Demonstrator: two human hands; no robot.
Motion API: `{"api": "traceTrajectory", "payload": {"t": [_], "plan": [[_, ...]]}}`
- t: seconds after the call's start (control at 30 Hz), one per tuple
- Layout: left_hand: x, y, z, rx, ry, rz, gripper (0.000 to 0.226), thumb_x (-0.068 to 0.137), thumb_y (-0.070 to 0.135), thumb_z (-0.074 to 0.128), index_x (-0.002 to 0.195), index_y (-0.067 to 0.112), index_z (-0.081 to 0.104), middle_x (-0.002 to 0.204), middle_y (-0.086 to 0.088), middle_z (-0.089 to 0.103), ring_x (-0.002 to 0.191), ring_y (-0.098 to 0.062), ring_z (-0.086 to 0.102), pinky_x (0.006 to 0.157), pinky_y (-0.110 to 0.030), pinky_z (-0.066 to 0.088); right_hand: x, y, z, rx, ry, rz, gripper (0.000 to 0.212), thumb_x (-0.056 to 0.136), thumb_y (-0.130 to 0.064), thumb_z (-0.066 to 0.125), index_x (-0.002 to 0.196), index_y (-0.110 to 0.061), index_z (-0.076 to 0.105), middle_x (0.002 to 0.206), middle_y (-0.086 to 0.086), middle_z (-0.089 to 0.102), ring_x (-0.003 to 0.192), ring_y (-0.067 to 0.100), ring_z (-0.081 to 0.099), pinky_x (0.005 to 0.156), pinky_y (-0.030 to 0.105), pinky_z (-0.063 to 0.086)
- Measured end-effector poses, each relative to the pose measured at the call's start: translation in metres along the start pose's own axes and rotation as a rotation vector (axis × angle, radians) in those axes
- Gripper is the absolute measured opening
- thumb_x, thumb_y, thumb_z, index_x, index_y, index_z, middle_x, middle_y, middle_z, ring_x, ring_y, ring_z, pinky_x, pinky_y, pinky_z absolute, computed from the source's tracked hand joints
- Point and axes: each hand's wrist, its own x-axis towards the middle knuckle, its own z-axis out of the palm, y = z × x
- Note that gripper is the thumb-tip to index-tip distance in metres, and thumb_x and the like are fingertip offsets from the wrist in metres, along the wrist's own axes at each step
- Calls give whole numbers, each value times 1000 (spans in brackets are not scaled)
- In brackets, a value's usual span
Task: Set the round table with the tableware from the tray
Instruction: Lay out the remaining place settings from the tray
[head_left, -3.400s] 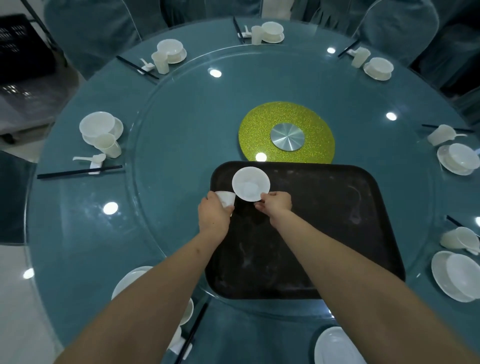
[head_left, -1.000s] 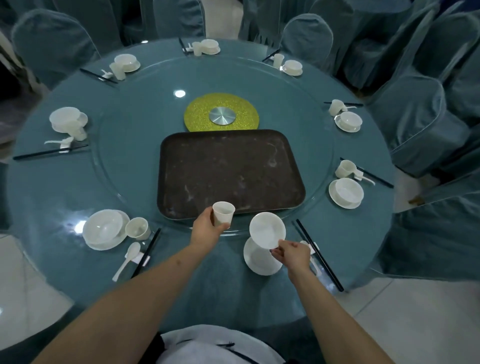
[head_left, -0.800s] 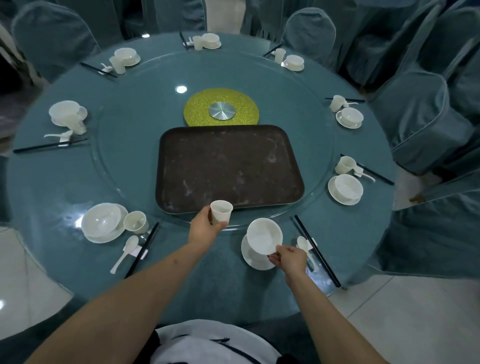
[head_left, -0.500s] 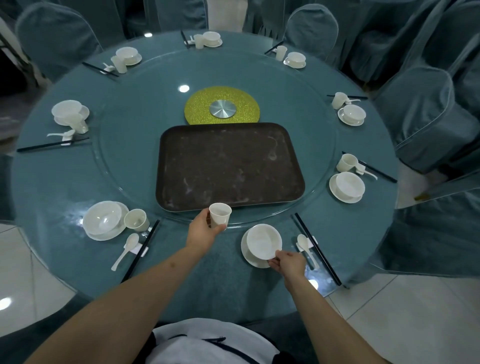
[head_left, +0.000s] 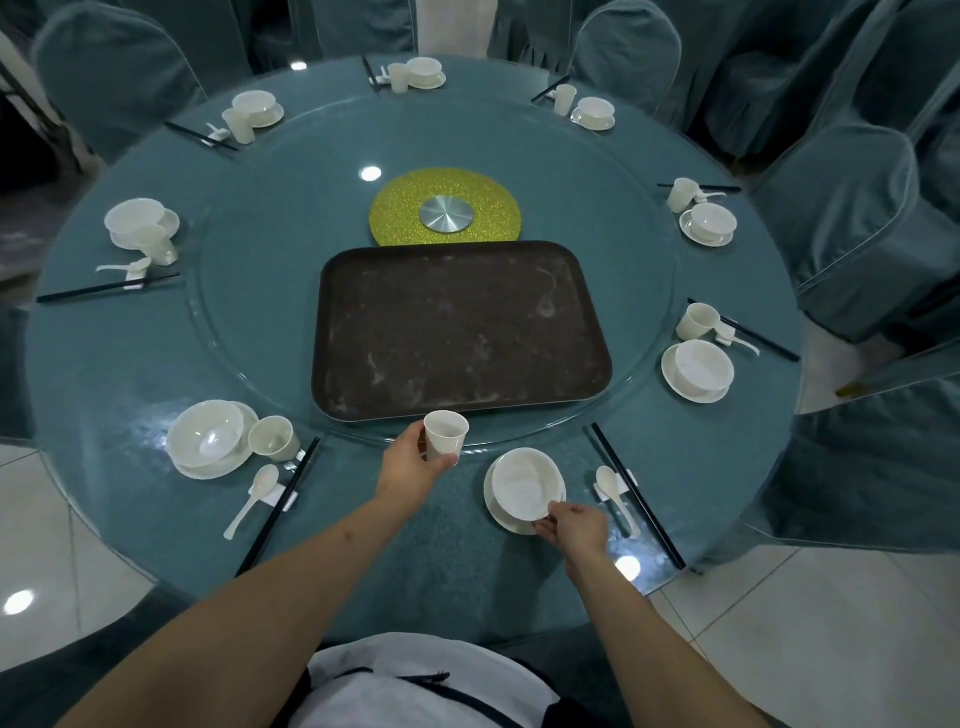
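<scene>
Finishing the nearest place setting at the round teal glass-topped table, with the dark brown rectangular tray on the glass turntable now bare.

The right hand pinches the near rim of a shallow white bowl sitting on a white saucer, apparently centring it there as in the other settings. The left hand curls its fingers and thumb around a small white cup, held upright just above the turntable's edge, probably waiting for the bowl to settle. A white spoon on its rest and black chopsticks lie just right of the saucer. Judging by the neighbouring settings, the cup belongs beside the bowl, towards the chopsticks.
</scene>
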Motion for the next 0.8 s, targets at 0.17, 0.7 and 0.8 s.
{"api": "traceTrajectory", "payload": {"t": [0.17,0.7,0.8], "plan": [[1,1,3,1,-11,6,56,77,21,82,127,24,57,117,8,64,107,-14,61,95,-31,49,-7,-5,-3,6,12,1,6,96,-1,62,94,4,65,93,28,71,74,31,72,60,30,63],[2,19,24,79,-82,165,58,75,28,82,126,29,57,113,11,61,102,-6,60,88,-27,51,-37,-36,-27,-176,141,-311,11,90,-23,68,87,-13,71,78,4,73,76,21,70,68,31,54],[1,23,36,130,-135,233,64,72,34,82,130,31,55,112,13,57,103,-6,57,92,-29,50,-43,-54,-23,-140,71,-389,8,92,-22,69,92,-14,71,84,1,74,72,13,72,77,38,61]]}}
